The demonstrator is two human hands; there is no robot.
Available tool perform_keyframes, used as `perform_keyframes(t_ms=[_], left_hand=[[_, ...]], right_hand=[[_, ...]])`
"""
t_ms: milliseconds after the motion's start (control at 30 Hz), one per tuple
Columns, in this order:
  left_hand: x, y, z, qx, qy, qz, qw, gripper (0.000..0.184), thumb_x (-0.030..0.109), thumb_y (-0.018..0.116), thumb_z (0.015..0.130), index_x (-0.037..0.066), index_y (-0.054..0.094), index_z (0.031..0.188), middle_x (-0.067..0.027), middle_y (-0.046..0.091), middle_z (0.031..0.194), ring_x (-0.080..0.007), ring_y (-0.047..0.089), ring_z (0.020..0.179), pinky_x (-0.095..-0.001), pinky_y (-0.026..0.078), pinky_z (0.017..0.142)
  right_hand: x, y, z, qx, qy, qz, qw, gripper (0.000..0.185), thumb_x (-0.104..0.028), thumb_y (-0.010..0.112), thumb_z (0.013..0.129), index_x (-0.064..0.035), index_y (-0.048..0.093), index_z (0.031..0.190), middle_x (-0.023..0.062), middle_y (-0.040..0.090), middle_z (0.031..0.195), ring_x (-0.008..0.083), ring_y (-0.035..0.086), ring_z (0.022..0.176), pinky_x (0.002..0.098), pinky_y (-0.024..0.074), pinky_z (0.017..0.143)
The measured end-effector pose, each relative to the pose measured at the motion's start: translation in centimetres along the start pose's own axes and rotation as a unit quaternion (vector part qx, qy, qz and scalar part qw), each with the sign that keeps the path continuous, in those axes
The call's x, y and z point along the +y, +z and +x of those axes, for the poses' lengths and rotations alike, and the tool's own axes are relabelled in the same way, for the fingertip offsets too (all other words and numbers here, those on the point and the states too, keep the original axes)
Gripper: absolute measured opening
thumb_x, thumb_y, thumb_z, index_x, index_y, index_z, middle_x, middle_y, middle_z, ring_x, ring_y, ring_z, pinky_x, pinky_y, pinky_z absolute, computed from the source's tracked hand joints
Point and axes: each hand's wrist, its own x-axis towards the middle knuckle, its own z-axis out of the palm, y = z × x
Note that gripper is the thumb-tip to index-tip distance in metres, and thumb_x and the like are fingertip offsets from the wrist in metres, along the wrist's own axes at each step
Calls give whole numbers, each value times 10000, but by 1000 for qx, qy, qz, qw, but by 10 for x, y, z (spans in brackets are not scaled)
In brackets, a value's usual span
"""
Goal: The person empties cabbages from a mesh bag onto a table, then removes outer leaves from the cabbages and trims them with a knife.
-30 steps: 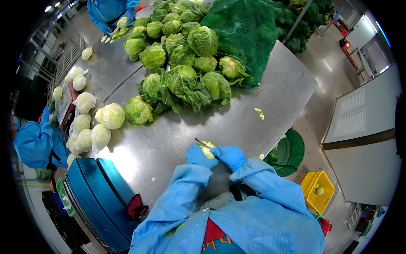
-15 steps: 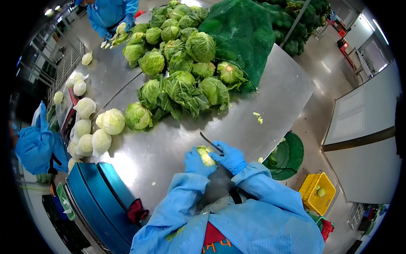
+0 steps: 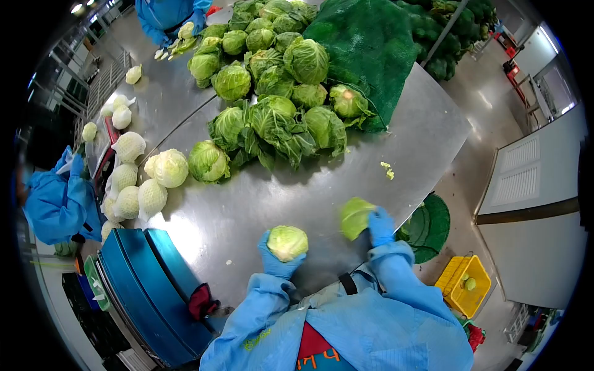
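At my left, foam-netted cabbages [image 3: 129,148] sit on the steel desk [image 3: 322,191], then comes green lettering [image 3: 257,339] on my gown [image 3: 383,328], too small to read. My left hand [image 3: 277,263] has its gloved fingers curled around a trimmed cabbage [image 3: 288,242] before me, above partial orange letters [image 3: 331,355] on my clothing. Rightward, my right hand's [image 3: 382,227] fingers pinch a blurred cabbage leaf [image 3: 356,217], near the green basket [image 3: 440,219].

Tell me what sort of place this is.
Likely a vegetable packing room: a metal table with heaped cabbages, netted vegetables set apart, and people in blue gowns around it.
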Motion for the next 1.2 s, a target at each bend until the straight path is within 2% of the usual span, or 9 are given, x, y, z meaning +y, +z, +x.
perform_keyframes(t_ms=[67, 267, 367, 467, 567, 667, 767, 1000, 1200], left_hand=[[3, -3, 2, 49, 38, 38, 997, 1080, 276, 900, 594, 53, 238, 1417, -137, 377, 1349, -292, 435, 1239, -427, 393, 1044], [29, -31, 28, -27, -23, 441, 897, 814, 476, 725, 750, 46, 440, 1380, -219, 301, 1398, -399, 316, 1326, -479, 309, 1079], [47, -14, 36, -45, 186, 522, 831, 755, 426, 714, 763, 76, 455, 1380, -239, 261, 1454, -426, 320, 1328, -473, 303, 1092], [65, -14, 50, -386, 219, 498, 745, 768, 338, 731, 764, 62, 410, 1405, -267, 266, 1473, -431, 301, 1361, -434, 284, 1120], [78, -20, 33, -379, 125, 493, 773, 915, 368, 822, 643, 103, 386, 1403, -214, 333, 1422, -436, 389, 1263, -474, 349, 1063], [63, -15, 20, -216, -35, 484, 847, 1021, 378, 891, 514, 50, 383, 1337, -212, 402, 1308, -403, 451, 1176, -466, 408, 989], [30, -4, 11, -58, 8, 423, 904, 1028, 401, 907, 453, 5, 398, 1254, -203, 436, 1206, -366, 482, 1108, -459, 437, 931], [20, 8, 16, -48, -30, 410, 910, 1015, 375, 888, 492, -23, 363, 1264, -195, 460, 1192, -341, 510, 1093, -433, 436, 950], [4, 6, 20, -60, -47, 419, 905, 975, 343, 881, 514, -22, 360, 1254, -187, 487, 1189, -319, 539, 1070, -429, 445, 942]], right_hand=[[20, -49, 12, -59, 137, -107, 983, 335, -289, 554, 855, -95, 620, 1121, 254, 649, 892, 405, 644, 827, 472, 510, 737], [-13, -96, -18, 42, -23, -121, 992, 501, -225, 579, 872, -215, 491, 1365, 163, 661, 820, 324, 648, 675, 402, 523, 623], [-37, -50, -46, -123, -20, 104, 987, 477, -279, 609, 906, -155, 506, 1355, 117, 649, 763, 205, 626, 589, 343, 518, 596], [-110, -43, -78, -273, 59, 233, 932, 399, -370, 594, 933, -106, 595, 1231, 110, 652, 753, 146, 604, 544, 316, 505, 569], [-112, -34, -92, -354, 90, 232, 902, 375, -416, 542, 955, -70, 636, 1065, 99, 655, 753, 143, 594, 541, 299, 500, 576], [-112, -30, -99, -355, 75, 266, 893, 434, -468, 458, 978, -69, 618, 922, 96, 634, 721, 173, 600, 569, 317, 494, 603], [-113, -28, -102, -346, -46, 210, 913, 426, -475, 463, 970, -84, 607, 880, 98, 621, 704, 226, 610, 602, 347, 495, 616], [-120, -2, -104, -341, -189, 87, 917, 435, -498, 479, 947, -97, 602, 830, 120, 611, 694, 316, 595, 634, 393, 489, 638], [-101, 23, -66, -486, -189, 184, 833, 448, -458, 545, 943, -45, 637, 795, 57, 613, 647, 144, 595, 597, 305, 492, 599]])
